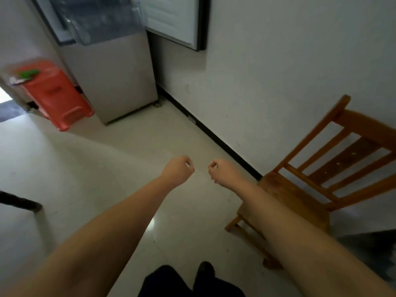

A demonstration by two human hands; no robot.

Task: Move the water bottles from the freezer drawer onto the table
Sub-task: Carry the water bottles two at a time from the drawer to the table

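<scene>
A grey fridge (120,82) stands in the far corner with its upper door (171,20) swung open to the right. A clear freezer drawer (100,22) juts out of it; its contents are blurred and I cannot make out any water bottles. My left hand (179,170) and my right hand (222,171) are held out side by side over the floor, well short of the fridge. Both are curled into fists and hold nothing.
A wooden chair (310,179) stands against the white wall on the right. A red plastic stool (57,95) sits left of the fridge. A dark edge of furniture (21,202) shows at the left. Pale floor (107,168) lies between me and the fridge.
</scene>
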